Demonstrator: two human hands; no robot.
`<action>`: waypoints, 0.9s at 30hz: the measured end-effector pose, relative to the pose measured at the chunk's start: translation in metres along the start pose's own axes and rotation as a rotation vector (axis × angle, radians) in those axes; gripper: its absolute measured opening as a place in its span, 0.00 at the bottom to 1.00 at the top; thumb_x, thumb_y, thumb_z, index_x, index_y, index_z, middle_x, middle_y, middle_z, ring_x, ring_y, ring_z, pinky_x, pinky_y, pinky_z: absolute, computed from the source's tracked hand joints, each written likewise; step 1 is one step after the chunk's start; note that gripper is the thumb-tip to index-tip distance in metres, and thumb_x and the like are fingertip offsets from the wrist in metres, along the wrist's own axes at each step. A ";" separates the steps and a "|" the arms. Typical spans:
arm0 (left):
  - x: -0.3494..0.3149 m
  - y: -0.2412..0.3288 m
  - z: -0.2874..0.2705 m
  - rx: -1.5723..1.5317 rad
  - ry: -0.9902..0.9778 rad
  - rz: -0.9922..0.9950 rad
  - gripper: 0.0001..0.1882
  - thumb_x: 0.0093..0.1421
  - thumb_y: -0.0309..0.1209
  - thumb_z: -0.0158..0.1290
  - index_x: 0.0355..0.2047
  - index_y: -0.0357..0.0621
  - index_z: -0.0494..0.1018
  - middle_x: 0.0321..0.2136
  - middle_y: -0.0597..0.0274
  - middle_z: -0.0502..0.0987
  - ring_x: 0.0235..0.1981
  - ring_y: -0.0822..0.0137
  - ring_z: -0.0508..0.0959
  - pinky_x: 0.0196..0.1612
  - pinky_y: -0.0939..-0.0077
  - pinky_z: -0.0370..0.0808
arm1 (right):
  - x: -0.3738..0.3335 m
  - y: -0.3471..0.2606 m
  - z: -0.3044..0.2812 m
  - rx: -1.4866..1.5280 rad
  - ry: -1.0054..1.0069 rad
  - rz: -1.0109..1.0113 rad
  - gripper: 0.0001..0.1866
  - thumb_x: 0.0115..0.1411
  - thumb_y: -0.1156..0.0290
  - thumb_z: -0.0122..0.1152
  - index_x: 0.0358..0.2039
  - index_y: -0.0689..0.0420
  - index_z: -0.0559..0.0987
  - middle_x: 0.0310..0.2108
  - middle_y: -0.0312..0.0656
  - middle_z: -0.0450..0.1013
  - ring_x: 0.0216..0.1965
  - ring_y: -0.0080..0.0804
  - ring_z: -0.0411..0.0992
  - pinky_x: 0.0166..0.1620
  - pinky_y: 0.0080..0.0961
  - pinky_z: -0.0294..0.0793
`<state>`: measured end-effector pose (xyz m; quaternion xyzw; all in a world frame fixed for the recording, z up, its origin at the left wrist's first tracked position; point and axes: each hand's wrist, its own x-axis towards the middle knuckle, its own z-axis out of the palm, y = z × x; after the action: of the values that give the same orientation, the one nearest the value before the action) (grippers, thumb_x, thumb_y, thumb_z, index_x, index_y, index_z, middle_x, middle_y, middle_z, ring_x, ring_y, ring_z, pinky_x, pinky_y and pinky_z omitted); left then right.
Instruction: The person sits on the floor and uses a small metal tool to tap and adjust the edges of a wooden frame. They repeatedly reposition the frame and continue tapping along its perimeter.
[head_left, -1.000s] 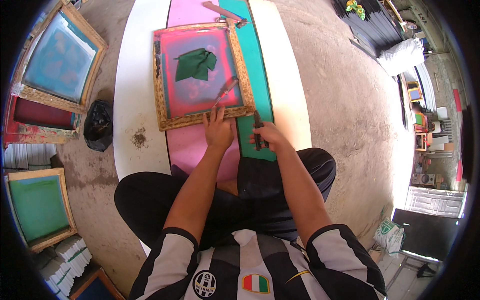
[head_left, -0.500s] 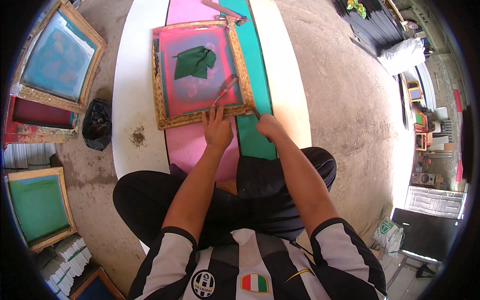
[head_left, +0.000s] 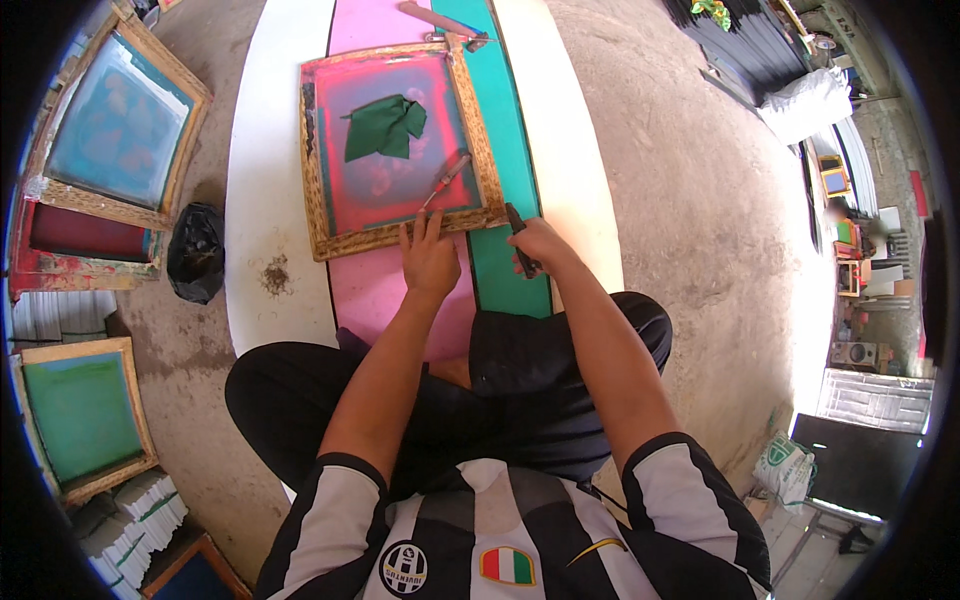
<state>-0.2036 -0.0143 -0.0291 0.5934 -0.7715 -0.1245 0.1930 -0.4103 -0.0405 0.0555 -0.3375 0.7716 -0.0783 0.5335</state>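
A wooden screen-printing frame (head_left: 495,160) with pink and grey-blue mesh lies flat before me. My left hand (head_left: 431,262) rests on its near rail, fingers stretched out and spread over the wood. A crumpled dark green cloth (head_left: 385,128) lies on the mesh. Below it is a screwdriver (head_left: 452,176) with a red and dark handle, its shaft pointing toward my left fingertips. Just off the frame's near right corner, my right hand (head_left: 540,247) is closed round a dark hand tool (head_left: 516,222) that looks like pliers. Its jaws are too small to make out.
The frame lies on a board with white, pink and green stripes (head_left: 400,300). Past its far right corner lies a wooden-handled tool (head_left: 435,17). At left stand a blue screen frame (head_left: 120,125), a black plastic bag (head_left: 195,255) and a green screen frame (head_left: 85,415).
My right hand has turned and shifted slightly, so the dark tool now shows more and points up beside the frame's corner. The left hand stays on the rail.
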 end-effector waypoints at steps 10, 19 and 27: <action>0.009 -0.030 -0.077 0.026 0.093 -0.152 0.08 0.60 0.37 0.60 0.32 0.49 0.85 0.56 0.60 0.78 0.65 0.54 0.70 0.66 0.43 0.62 | -0.003 0.029 0.022 0.024 -0.043 -0.247 0.19 0.61 0.71 0.61 0.50 0.66 0.74 0.25 0.42 0.74 0.22 0.35 0.77 0.19 0.36 0.72; -0.014 -0.160 -0.190 0.432 -0.293 -0.786 0.13 0.60 0.33 0.55 0.43 0.45 0.83 0.46 0.51 0.84 0.49 0.51 0.84 0.50 0.53 0.78 | -0.001 0.022 0.036 -0.017 -0.068 -0.384 0.21 0.61 0.73 0.59 0.55 0.65 0.73 0.26 0.45 0.74 0.21 0.35 0.75 0.20 0.36 0.72; -0.004 -0.146 -0.171 0.364 -0.202 -0.742 0.17 0.60 0.43 0.60 0.42 0.45 0.83 0.44 0.51 0.84 0.46 0.51 0.84 0.48 0.54 0.80 | -0.011 0.008 -0.018 -0.102 0.005 -0.350 0.14 0.60 0.73 0.55 0.43 0.71 0.75 0.22 0.50 0.76 0.21 0.42 0.78 0.23 0.41 0.75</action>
<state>-0.0002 -0.0430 0.0621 0.8399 -0.5302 -0.1050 -0.0493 -0.4269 -0.0317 0.0675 -0.4931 0.7053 -0.1315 0.4921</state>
